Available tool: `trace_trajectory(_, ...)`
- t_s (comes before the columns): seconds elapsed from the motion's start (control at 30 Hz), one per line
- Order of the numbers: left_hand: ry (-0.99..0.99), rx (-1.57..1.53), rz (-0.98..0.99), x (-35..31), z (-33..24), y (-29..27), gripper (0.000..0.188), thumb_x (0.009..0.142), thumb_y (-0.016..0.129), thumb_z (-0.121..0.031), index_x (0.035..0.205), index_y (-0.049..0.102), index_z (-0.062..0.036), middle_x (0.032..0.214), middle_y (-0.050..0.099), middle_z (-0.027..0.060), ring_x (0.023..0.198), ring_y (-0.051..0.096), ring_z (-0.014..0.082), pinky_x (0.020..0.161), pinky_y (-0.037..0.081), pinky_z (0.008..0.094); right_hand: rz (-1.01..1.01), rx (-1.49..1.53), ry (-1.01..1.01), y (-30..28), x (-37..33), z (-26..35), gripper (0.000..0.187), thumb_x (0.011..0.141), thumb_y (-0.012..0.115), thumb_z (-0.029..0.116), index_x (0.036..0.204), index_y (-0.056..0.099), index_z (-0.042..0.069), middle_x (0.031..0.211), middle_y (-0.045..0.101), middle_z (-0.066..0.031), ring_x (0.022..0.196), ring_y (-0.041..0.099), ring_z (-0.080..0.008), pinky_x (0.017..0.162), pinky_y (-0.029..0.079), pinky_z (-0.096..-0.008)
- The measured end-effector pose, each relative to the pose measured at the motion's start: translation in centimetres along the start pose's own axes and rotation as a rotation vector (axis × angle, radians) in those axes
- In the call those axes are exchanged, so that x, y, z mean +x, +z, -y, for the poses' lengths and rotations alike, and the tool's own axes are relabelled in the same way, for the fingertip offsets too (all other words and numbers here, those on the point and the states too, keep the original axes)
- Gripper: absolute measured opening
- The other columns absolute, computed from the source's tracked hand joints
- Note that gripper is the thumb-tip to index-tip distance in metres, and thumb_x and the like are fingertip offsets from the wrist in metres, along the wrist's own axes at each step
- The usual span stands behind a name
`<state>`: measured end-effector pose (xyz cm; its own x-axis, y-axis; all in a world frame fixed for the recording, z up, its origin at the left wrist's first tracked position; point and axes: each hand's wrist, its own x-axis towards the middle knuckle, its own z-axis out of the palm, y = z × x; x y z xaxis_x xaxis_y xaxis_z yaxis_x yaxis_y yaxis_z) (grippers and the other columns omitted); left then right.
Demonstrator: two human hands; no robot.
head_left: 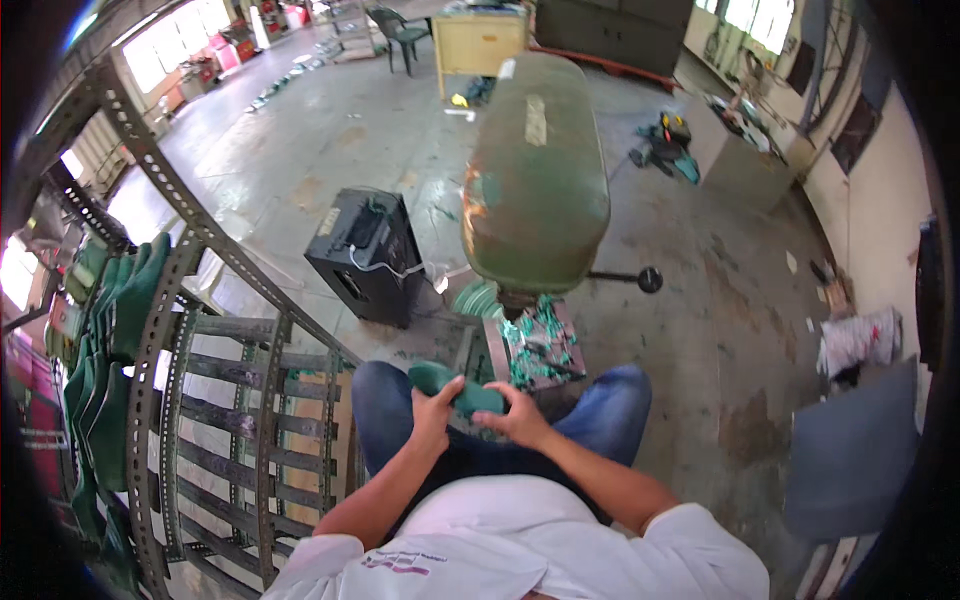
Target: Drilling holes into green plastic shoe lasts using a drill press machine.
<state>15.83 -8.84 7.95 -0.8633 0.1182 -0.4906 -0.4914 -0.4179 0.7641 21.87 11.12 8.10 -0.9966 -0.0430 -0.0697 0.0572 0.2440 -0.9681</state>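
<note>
Over my lap I hold a green shoe sole (478,399) in both hands, its wider end pointing to the left. My left hand (434,411) is closed round its middle, thumb on top. At the right end, my right hand (515,415) grips the sole with the thumb above; some of its fingers are hidden underneath. Just beyond my hands is the small metal table (500,352) of a machine, strewn with green trimmings (545,340). The rounded green machine head (540,170) hangs over it, with a black-knobbed lever (650,279) on its right.
A slotted metal rack (225,420) stands close on my left, with several green soles (125,320) at its outer side. A black box-shaped unit (365,255) with a cable sits ahead left. Farther off are a yellow desk (482,45) and a chair (402,38). At right lies a grey panel (850,450).
</note>
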Motion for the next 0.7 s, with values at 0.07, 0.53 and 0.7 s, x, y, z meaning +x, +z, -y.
trace_trajectory(0.07,0.226,0.344,-0.098,2.8,2.9,-0.3,0.085,0.077,0.100,-0.038,0.141,0.056,-0.0040,0.137,0.059,0.0142,0.126,0.061,0.0281,0.107,0.052,0.0412,-0.050,0.052,0.065,-1.9,0.3,-2.2,0.061,0.089,0.090,0.047,0.127,0.071,0.003,0.086,0.069,-0.0027,0.067,0.062,-0.0094,0.062,0.050,-0.0284)
trace_trajectory(0.53,0.713,1.398,0.722,11.1,0.3,1.1,0.076,0.052,0.095,-0.016,0.125,0.073,-0.0105,0.118,0.076,0.0162,0.112,0.072,0.0406,0.096,0.058,0.0492,0.002,0.619,0.627,-6.6,2.4,-6.3,0.044,0.099,0.078,0.017,0.138,0.065,0.003,0.116,0.076,-0.0097,0.087,0.077,-0.0188,0.073,0.065,-0.0353)
trace_trajectory(0.7,0.738,1.481,0.577,15.7,0.5,0.6,0.078,0.052,0.098,-0.018,0.126,0.074,-0.0132,0.120,0.078,0.0130,0.114,0.073,0.0383,0.096,0.059,0.0493,-0.476,0.421,0.365,-12.6,2.9,-4.7,0.032,0.099,0.077,0.019,0.124,0.073,0.000,0.094,0.078,-0.0078,0.073,0.072,-0.0135,0.060,0.057,-0.0272)
